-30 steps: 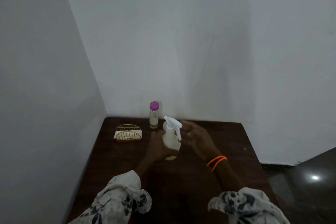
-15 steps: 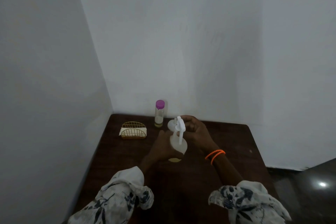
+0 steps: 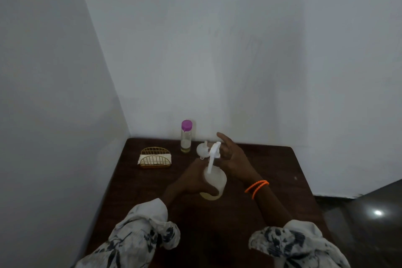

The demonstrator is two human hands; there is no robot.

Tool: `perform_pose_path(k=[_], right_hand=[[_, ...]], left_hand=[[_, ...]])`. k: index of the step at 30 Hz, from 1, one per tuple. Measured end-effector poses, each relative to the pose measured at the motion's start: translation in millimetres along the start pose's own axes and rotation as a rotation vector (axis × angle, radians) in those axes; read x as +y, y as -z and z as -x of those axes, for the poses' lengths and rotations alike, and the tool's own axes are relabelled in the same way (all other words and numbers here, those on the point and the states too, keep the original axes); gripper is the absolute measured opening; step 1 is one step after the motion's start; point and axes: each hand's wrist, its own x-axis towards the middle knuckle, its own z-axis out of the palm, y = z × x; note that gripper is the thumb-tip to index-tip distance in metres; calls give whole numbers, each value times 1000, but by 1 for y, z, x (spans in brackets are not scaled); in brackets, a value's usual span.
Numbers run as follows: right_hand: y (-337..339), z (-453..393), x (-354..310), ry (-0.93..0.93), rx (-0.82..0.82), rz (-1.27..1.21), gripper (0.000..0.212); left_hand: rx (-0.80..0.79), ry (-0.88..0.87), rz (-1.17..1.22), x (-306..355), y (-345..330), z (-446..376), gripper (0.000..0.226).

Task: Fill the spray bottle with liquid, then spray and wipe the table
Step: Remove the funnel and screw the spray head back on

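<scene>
A translucent white spray bottle (image 3: pixel 214 181) stands near the middle of the dark wooden table (image 3: pixel 272 172). My left hand (image 3: pixel 191 180) is wrapped around its body from the left. My right hand (image 3: pixel 231 155) pinches the white spray head (image 3: pixel 215 149) from the right, index finger raised. The head sits tilted above the bottle's neck, and its white tube runs down into the bottle. Behind the head a small white round piece (image 3: pixel 201 150) shows; I cannot tell what it is. A clear bottle with a purple cap (image 3: pixel 186 137) stands at the back, with a little pale liquid at its bottom.
A gold wire holder with white napkins (image 3: pixel 155 158) stands at the back left of the table. White walls close the table in at the back and left. The table's right edge drops to a dark shiny floor (image 3: pixel 369 213).
The spray head has turned and risen off the bottle's neck under my right hand, baring its tube. My left hand keeps its hold on the bottle.
</scene>
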Motion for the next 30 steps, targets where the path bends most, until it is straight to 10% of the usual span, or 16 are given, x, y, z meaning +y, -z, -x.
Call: perform_pose_path(k=[5, 14, 20, 30], right_hand=[[18, -4, -3, 51, -117, 157, 75], [-12, 5, 1, 123, 276, 302, 46], [-37, 12, 5, 79, 556, 222, 39], [-32, 19, 17, -80, 529, 152, 79]], left_hand=[[-116, -2, 54, -2, -1, -2, 103], [186, 43, 133, 7, -25, -4, 127], [239, 18, 11, 11, -30, -3, 103], [112, 115, 31, -3, -40, 10, 117]])
